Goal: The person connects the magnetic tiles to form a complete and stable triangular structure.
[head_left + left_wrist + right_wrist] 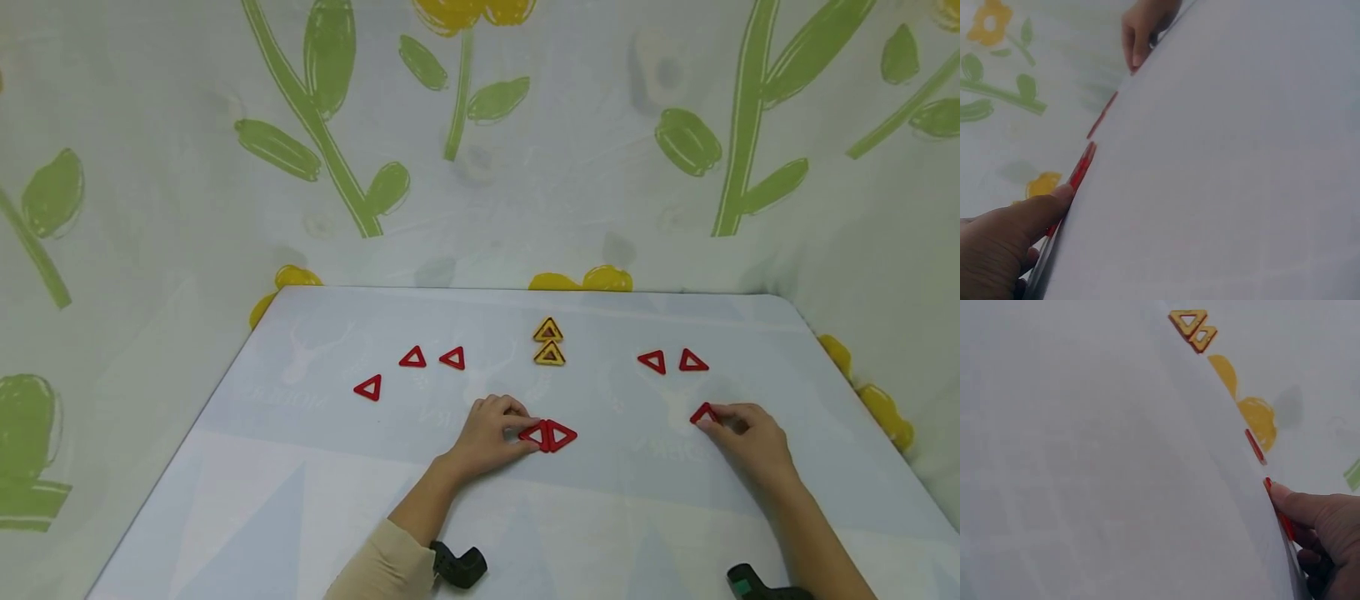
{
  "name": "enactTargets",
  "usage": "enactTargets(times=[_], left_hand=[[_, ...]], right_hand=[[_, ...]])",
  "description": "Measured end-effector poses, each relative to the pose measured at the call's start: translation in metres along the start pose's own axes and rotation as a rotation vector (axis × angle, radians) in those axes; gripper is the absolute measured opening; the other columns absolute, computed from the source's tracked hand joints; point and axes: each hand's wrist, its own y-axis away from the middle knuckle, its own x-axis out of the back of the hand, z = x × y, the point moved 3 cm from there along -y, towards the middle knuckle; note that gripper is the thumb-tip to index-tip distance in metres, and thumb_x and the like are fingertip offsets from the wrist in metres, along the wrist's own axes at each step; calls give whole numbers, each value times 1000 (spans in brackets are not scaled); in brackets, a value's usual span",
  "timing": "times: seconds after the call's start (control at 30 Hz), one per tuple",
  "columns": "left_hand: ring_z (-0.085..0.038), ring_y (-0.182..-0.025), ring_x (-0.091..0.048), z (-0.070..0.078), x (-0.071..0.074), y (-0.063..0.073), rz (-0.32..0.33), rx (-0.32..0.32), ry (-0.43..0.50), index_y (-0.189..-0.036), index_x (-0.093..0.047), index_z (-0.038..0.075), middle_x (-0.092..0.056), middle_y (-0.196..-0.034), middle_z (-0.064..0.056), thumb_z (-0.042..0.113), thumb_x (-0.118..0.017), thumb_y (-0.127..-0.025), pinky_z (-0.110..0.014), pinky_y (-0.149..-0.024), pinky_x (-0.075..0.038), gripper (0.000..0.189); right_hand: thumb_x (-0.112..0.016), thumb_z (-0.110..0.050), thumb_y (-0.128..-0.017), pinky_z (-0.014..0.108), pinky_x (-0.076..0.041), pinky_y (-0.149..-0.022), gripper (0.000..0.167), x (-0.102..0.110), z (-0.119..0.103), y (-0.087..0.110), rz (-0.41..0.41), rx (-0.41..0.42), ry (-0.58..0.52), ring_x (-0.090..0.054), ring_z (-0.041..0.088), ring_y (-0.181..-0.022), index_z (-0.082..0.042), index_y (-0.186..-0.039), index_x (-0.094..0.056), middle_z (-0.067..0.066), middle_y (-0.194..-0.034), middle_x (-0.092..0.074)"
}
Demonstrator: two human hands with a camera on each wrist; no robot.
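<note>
Two red triangle frames lie on the table in front of me with their straight sides together. My left hand (pixel 491 433) pinches the left red triangle (pixel 545 437) between thumb and fingers. Against it sits the other red triangle (pixel 551 437), pointing right. Off to the right, my right hand (pixel 753 442) pinches another red triangle (pixel 703 408) by its edge, at or close to the tabletop. In the right wrist view the thumb presses that red piece (pixel 1284 525). The left wrist view shows the left thumb (pixel 1054 203) on its red piece (pixel 1082 165).
Two yellow triangles (pixel 550 362) stand in a column behind the pair. Red triangles (pixel 663 363) lie at the back right, and several more (pixel 412 364) at the back left. The pale table (pixel 600 517) meets a flower-printed cloth (pixel 525 208) behind it.
</note>
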Motion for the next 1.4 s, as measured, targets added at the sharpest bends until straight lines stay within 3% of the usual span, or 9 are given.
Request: enactTargets(times=[0.2,0.43,0.5,0.57,0.67,0.9,1.4], left_hand=[[-14,-96,-51,-1,-1,0,21,-17,-9,-110,-73,16,-59,-102,2,30,-76,-79,-34,-83,-38,34],[-13,-94,-51,-2,-4,0,47,-40,-34,-107,-74,17,-59,-101,3,29,-76,-79,-32,-82,-38,31],[-13,-94,-51,-2,-4,-1,44,-36,-30,-108,-74,17,-59,-101,3,29,-76,-79,-32,-82,-38,31],[-13,-94,-50,-2,-3,-1,41,-30,-26,-108,-74,17,-59,-101,3,29,-76,-79,-32,-82,-37,31],[-13,-94,-50,-2,-4,-1,37,-21,-24,-108,-74,18,-59,-101,3,29,-76,-79,-32,-82,-37,31],[-13,-92,-51,0,-3,-1,65,-26,-37,-104,-75,18,-59,-99,4,30,-77,-77,-32,-80,-38,29],[-14,-93,-51,2,-1,-2,72,-24,-35,-103,-75,17,-60,-98,2,30,-78,-76,-33,-81,-38,30]], right_hand=[[-66,-40,-87,33,-50,-75,55,-5,-9,3,6,17,-4,-51,37,-104,4,-119,-61,24,-118,-53],[-67,-36,-87,5,-36,-66,49,-9,-19,8,11,66,-25,-53,36,-101,4,-116,-62,23,-115,-55],[-67,-36,-87,7,-38,-67,48,-11,-21,9,13,72,-25,-53,35,-101,3,-116,-63,22,-115,-56],[-67,-37,-87,15,-48,-72,50,-13,-23,10,5,66,-30,-52,35,-103,3,-116,-62,22,-117,-55],[-67,-37,-87,24,-52,-74,49,-15,-26,12,-7,63,-28,-52,35,-103,2,-116,-63,21,-117,-54],[-70,-30,-86,8,-40,-67,41,-18,-34,14,-4,111,-44,-53,30,-98,2,-112,-65,19,-112,-58],[-72,-28,-84,9,-42,-69,38,-26,-45,18,-13,156,-49,-54,25,-95,1,-108,-67,14,-107,-59]])
